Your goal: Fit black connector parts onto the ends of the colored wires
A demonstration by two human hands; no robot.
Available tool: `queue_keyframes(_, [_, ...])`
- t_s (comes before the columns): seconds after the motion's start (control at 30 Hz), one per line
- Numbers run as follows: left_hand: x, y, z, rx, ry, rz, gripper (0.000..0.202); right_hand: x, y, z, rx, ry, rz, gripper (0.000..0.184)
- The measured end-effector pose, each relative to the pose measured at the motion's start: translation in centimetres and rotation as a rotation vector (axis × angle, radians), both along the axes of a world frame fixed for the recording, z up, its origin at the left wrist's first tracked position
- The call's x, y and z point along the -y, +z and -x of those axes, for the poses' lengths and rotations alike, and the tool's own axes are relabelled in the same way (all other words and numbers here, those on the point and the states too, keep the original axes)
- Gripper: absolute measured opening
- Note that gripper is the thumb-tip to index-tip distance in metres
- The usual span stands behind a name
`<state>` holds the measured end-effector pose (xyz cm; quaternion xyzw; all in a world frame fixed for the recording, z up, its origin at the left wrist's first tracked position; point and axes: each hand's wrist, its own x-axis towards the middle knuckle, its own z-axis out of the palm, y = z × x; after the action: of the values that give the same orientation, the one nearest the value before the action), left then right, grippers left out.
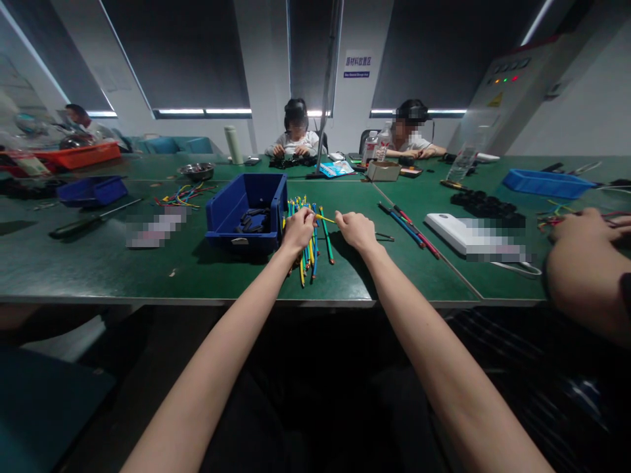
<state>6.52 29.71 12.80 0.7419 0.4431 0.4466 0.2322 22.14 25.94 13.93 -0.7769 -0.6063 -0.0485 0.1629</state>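
A short yellow wire [324, 218] spans the gap between my two hands above the green table. My left hand [298, 230] is closed around one end, over a loose pile of cut wires. The fingers of my right hand [357, 230] are closed at the wire's other end. Beneath and beside my left hand lie yellow, green and blue wires [309, 259] with copper-coloured ends. A single green wire [327, 243] lies between the hands. Thin dark prongs [385, 237] show past my right hand; I cannot tell whether it holds them.
Left of my hands stands a blue bin [229, 230] with black parts inside. A screwdriver [93, 220] lies farther left. To the right are red and blue wires [411, 228], a white power bank [448, 233] and a co-worker's arm [582, 263]. Other people sit across the table.
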Motion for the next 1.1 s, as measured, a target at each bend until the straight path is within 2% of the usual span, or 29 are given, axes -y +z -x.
queue_keyframes(0.2, [0.22, 0.11, 0.07, 0.004, 0.004, 0.010, 0.017, 0.03, -0.06, 0.00, 0.027, 0.033, 0.006, 0.061])
queue_keyframes(0.4, [-0.08, 0.06, -0.03, 0.036, 0.034, 0.044, 0.016, -0.07, -0.10, -0.12, -0.016, 0.072, -0.062, 0.061])
queue_keyframes(0.57, [-0.57, -0.19, -0.12, 0.088, 0.028, 0.085, 0.020, -0.21, -0.25, -0.27, -0.047, 0.069, -0.127, 0.055])
queue_keyframes(0.73, [-0.59, -0.24, -0.07, 0.062, 0.030, 0.074, 0.023, 0.02, -0.13, -0.20, -0.054, 0.069, -0.115, 0.054])
queue_keyframes(0.9, [-0.41, -0.21, -0.03, 0.021, 0.018, 0.046, 0.024, 0.08, -0.18, 0.07, -0.004, 0.156, -0.159, 0.050])
queue_keyframes(1.0, [-0.34, -0.09, -0.02, -0.004, 0.023, 0.031, 0.027, -0.22, -0.40, 0.04, 0.009, 0.236, -0.265, 0.040])
queue_keyframes(1.1, [-0.28, 0.06, -0.02, -0.011, 0.025, 0.030, 0.034, -0.60, -0.71, -0.17, -0.078, 0.304, -0.330, 0.028])
